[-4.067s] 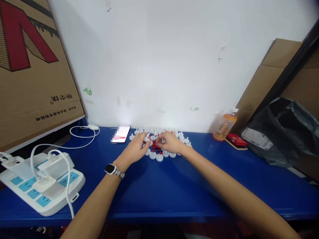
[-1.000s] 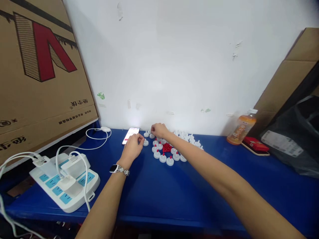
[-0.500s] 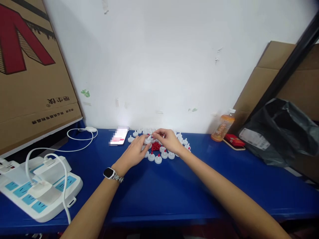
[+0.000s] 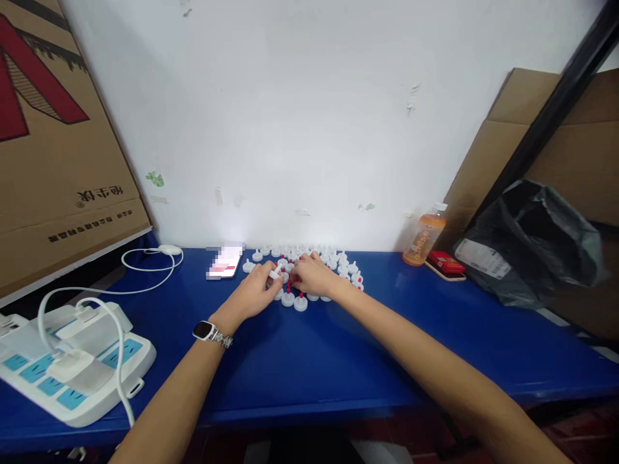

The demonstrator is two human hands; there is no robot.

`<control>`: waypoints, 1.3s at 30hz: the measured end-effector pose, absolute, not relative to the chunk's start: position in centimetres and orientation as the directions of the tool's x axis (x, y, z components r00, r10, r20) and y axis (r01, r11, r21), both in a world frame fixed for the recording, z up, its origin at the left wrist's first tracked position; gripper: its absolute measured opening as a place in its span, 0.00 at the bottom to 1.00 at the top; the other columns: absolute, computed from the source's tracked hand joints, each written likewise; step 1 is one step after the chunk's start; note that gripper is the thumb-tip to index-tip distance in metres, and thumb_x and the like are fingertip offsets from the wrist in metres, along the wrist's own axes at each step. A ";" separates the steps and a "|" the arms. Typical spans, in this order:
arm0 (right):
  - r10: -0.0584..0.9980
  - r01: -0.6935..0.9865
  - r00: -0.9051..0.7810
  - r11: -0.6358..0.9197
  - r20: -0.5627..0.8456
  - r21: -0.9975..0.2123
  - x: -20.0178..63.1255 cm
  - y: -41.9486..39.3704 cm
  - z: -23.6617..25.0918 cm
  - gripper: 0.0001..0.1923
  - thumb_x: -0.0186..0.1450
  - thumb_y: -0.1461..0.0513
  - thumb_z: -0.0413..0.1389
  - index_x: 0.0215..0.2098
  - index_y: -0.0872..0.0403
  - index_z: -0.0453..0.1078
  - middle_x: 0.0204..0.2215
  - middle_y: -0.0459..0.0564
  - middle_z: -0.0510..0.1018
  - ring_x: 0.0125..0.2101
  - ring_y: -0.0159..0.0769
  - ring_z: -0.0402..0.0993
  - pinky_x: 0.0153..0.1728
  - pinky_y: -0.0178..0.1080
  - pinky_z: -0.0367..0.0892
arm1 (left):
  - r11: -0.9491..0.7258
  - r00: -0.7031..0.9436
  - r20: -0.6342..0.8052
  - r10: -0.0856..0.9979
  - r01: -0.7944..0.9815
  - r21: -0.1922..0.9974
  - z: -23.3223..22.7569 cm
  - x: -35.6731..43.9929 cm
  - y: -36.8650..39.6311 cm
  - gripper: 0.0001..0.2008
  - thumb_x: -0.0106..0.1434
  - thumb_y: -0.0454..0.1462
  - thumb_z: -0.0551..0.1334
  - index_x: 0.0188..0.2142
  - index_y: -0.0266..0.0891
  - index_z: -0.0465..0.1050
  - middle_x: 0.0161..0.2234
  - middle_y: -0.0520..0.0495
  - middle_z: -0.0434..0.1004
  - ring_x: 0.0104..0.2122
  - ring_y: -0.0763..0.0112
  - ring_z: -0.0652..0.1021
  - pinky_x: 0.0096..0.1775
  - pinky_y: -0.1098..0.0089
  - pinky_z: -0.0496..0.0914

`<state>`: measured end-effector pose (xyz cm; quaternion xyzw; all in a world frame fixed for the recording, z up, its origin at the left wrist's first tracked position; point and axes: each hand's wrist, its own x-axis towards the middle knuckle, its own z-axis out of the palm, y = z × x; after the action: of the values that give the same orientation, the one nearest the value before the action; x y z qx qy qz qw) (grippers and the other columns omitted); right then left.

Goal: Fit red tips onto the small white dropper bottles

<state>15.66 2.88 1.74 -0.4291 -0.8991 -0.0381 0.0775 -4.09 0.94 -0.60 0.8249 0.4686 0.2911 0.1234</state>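
Note:
Several small white nozzle caps [image 4: 338, 263], some with red tips, lie on the blue table [image 4: 309, 361] near the wall. My left hand [image 4: 254, 293], a watch on its wrist, pinches one white cap [image 4: 275, 274] between thumb and fingers. My right hand [image 4: 312, 276] rests right beside it over a small pile of red tips [image 4: 290, 282], fingers curled; what it pinches is hidden. Two red-tipped caps [image 4: 294, 300] stand just in front of both hands.
A phone [image 4: 223, 261] lies left of the caps. A white power strip [image 4: 68, 361] with plugs and cables sits at the front left under a leaning cardboard box [image 4: 53, 148]. An orange drink bottle [image 4: 422, 240], a red pack [image 4: 445, 263] and a black bag [image 4: 532, 251] stand right.
My right hand has come down from the far caps to the red pile beside my left hand. The camera view has shifted a little.

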 end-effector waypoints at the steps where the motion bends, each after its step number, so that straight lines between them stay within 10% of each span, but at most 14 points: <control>1: 0.767 0.779 -0.615 0.627 0.185 -0.011 15.9 2.9 1.7 0.05 0.61 0.66 0.57 0.31 0.55 0.76 0.32 0.54 0.80 0.43 0.45 0.67 0.46 0.45 0.51 | -0.527 0.391 0.360 0.847 0.700 0.482 -0.6 -4.0 0.9 0.15 0.69 0.50 0.50 0.36 0.42 0.62 0.31 0.50 0.68 0.32 0.64 0.72 0.35 0.65 0.66; 6: 0.809 0.657 -0.415 0.583 0.416 -0.478 17.2 2.5 1.9 0.04 0.62 0.63 0.58 0.31 0.54 0.76 0.32 0.49 0.81 0.38 0.39 0.71 0.44 0.41 0.60 | -0.530 0.396 0.356 0.847 0.691 0.492 -0.3 -3.5 0.5 0.13 0.69 0.48 0.51 0.37 0.42 0.63 0.32 0.50 0.67 0.32 0.65 0.73 0.36 0.64 0.65; 11: 0.893 0.085 -0.030 0.449 0.448 -0.889 16.1 1.4 0.9 0.12 0.59 0.55 0.62 0.36 0.55 0.76 0.30 0.48 0.80 0.30 0.34 0.74 0.32 0.35 0.67 | -0.549 0.427 0.346 0.836 0.679 0.488 0.0 -2.7 -0.2 0.12 0.69 0.48 0.51 0.39 0.42 0.63 0.36 0.49 0.67 0.34 0.65 0.74 0.38 0.63 0.67; 17: 0.927 -0.135 0.033 0.374 0.373 -0.918 13.9 0.2 -0.4 0.15 0.54 0.52 0.66 0.30 0.55 0.75 0.24 0.46 0.78 0.25 0.33 0.72 0.27 0.35 0.67 | -0.550 0.438 0.333 0.835 0.684 0.478 0.4 -2.3 -1.0 0.11 0.69 0.46 0.51 0.41 0.42 0.62 0.36 0.49 0.66 0.35 0.65 0.74 0.38 0.63 0.67; 39: 0.856 -0.106 0.201 0.503 0.477 -0.858 12.4 -0.8 -0.2 0.14 0.58 0.54 0.63 0.23 0.54 0.69 0.26 0.46 0.74 0.26 0.31 0.68 0.27 0.34 0.64 | -0.571 0.421 0.390 0.819 0.664 0.483 0.3 -1.4 -1.3 0.08 0.70 0.42 0.49 0.37 0.42 0.57 0.35 0.49 0.62 0.35 0.65 0.70 0.38 0.63 0.66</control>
<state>12.40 -0.84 -0.21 -0.3556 -0.5266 0.3492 0.6887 -1.43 -1.28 0.35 0.8331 0.4449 0.3028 0.1281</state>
